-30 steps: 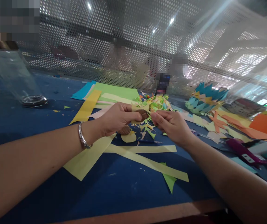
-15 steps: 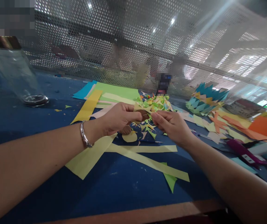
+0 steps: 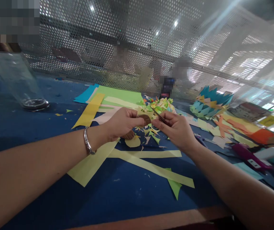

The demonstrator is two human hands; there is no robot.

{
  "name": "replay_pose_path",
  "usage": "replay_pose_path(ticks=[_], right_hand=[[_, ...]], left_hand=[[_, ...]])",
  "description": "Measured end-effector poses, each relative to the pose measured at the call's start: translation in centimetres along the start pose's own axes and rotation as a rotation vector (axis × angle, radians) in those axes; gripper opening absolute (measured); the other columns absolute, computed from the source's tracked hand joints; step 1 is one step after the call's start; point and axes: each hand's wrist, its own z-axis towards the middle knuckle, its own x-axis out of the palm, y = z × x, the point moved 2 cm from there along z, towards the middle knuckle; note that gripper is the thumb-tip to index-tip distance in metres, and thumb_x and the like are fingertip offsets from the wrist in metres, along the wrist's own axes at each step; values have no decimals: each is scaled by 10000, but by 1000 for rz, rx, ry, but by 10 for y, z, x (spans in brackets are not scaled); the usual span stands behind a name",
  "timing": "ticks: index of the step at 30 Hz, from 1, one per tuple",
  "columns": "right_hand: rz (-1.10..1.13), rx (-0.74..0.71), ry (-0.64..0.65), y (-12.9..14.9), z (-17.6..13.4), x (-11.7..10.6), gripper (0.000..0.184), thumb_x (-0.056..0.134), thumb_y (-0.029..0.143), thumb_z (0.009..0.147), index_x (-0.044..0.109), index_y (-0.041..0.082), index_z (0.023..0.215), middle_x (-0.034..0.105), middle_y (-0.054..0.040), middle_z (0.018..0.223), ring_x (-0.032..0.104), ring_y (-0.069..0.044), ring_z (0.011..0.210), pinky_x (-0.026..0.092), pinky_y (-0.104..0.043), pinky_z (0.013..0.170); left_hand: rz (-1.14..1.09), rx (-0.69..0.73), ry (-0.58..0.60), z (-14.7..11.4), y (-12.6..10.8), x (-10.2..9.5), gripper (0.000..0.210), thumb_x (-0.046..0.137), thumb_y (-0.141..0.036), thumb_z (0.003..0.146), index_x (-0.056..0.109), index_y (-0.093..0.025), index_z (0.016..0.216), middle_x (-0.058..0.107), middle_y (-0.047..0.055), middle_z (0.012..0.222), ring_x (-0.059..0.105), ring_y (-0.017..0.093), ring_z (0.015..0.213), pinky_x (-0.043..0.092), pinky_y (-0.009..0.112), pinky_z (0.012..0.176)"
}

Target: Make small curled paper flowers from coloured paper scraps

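My left hand (image 3: 124,124), a silver bangle on its wrist, pinches a brown round piece (image 3: 145,119) with pale yellow paper (image 3: 143,112) at it. Close by on the right, my right hand (image 3: 175,127) is closed on a thin, dark, pointed metal tool (image 3: 159,114). The tool's tip points up and left, apart from the paper; the fingers hide its rear part. Beneath the hands lie a second brown piece (image 3: 128,134) and a rounded yellow paper piece (image 3: 133,141). Pale yellow strips (image 3: 151,163) cross on the blue table nearer me.
Behind the hands is a heap of paper scraps (image 3: 162,105). Stacked coloured sheets (image 3: 122,92) lie back left, near a glass jar (image 3: 25,83). To the right are a zigzag-edged paper crown (image 3: 211,100), a purple power strip (image 3: 250,156) and cables. A perforated metal screen (image 3: 98,54) stands behind.
My right hand has turned a little, and the pointed tool now shows above its fingers, tip raised away from the paper. My left hand stays nearly in place.
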Motion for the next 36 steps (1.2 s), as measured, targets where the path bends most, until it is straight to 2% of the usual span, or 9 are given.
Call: replay_pose_path(ticks=[5,9,12,15,17,19,22,25,36], right_hand=[[61,18,30,-2,-1,7,375,736,540,798,638,179,829,568,-9,710,444,-122,601,327,-264,520],[56,6,-10,0,-1,6,339,728,503,806,638,176,807,559,-5,692,445,-121,596,351,-266,535],[39,-9,-65,2,0,3,291,715,453,821,627,178,787,527,8,655,418,-115,576,341,-265,528],[40,-8,-89,2,0,2,267,708,425,831,618,177,790,495,20,634,393,-108,557,312,-262,510],[71,-11,-88,1,0,3,278,715,435,832,610,179,800,502,17,653,403,-108,566,306,-260,507],[117,-2,-71,0,-1,4,311,722,470,834,597,187,809,496,21,658,401,-105,565,297,-257,499],[179,20,-36,-3,-2,4,379,652,564,882,598,196,812,376,60,576,298,-89,497,222,-261,464],[175,34,-13,-6,-3,2,439,553,616,930,625,197,823,265,81,534,213,-87,467,161,-274,452],[97,85,73,-8,-2,-4,479,527,620,946,545,191,732,249,76,568,205,-73,476,147,-273,455]], left_hand=[[115,23,55,-3,0,7,257,736,-323,754,554,-177,645,299,-66,585,228,45,445,186,236,437],[48,12,13,-2,-1,7,292,763,-355,752,542,-191,652,282,-79,571,222,41,423,168,234,424],[-26,-16,-22,-2,-2,7,285,787,-407,749,610,-190,693,271,-94,535,191,35,398,158,232,410],[-56,-8,-81,-4,-3,9,238,804,-383,737,705,-173,790,485,-44,586,340,50,431,177,223,403],[-63,11,-102,-5,-4,11,234,798,-368,743,729,-167,839,648,33,733,513,94,556,217,212,408],[-50,33,-95,-5,-5,11,257,778,-395,768,734,-161,867,705,74,823,588,125,667,278,204,432],[-26,78,-117,-4,-5,7,287,760,-421,795,739,-147,878,717,74,826,607,121,699,414,214,544],[-33,115,-156,0,-4,1,263,766,-391,801,744,-136,865,721,70,822,622,118,738,460,225,656],[-123,152,-180,6,0,-3,288,780,-428,790,760,-165,903,734,60,842,663,155,813,468,269,730]])
